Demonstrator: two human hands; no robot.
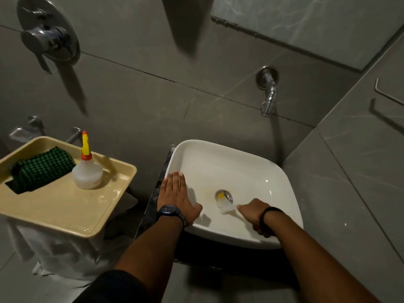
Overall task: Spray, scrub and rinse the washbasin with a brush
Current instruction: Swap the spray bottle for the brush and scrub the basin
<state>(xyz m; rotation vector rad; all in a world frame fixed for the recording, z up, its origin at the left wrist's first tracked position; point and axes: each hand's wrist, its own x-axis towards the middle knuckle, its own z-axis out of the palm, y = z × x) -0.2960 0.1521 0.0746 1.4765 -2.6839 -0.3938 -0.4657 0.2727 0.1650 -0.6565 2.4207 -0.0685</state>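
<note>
The white washbasin [273, 171] sits below a wall tap [269, 99]. Its metal drain [225, 195] shows a yellow spot. My right hand [254, 213] is closed around a white brush [226, 207], whose head lies blurred just below the drain on the basin floor. My left hand [177, 195] rests flat, fingers extended, on the basin's left rim, holding nothing. A clear spray bottle [87, 171] with a yellow and red nozzle stands on a beige tray [65, 211] to the left.
A green textured sponge cloth [41, 169] lies on the wet tray beside the bottle. A shower mixer [47, 33] is on the wall at upper left. A metal towel hook [387, 92] is on the right wall, close to the basin.
</note>
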